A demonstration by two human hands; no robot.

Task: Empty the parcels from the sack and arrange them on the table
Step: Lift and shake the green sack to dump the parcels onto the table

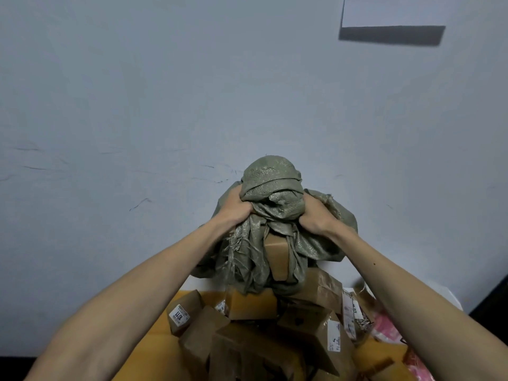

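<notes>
A crumpled green woven sack [270, 185] is held up in front of the wall, its mouth hanging downward. My left hand [235, 206] grips its bunched fabric on the left, and my right hand [313, 217] grips it on the right. A brown cardboard parcel [277, 254] pokes out of the sack's hanging opening. Below lies a heap of several brown parcels [253, 303], some with white labels, on a yellow table [154, 342].
A pale wall fills the upper view, with a white sheet [412, 9] at the top right. Pink wrapped packets [384, 325] lie at the right edge of the heap. Dark floor [489, 306] shows beyond the table's right side.
</notes>
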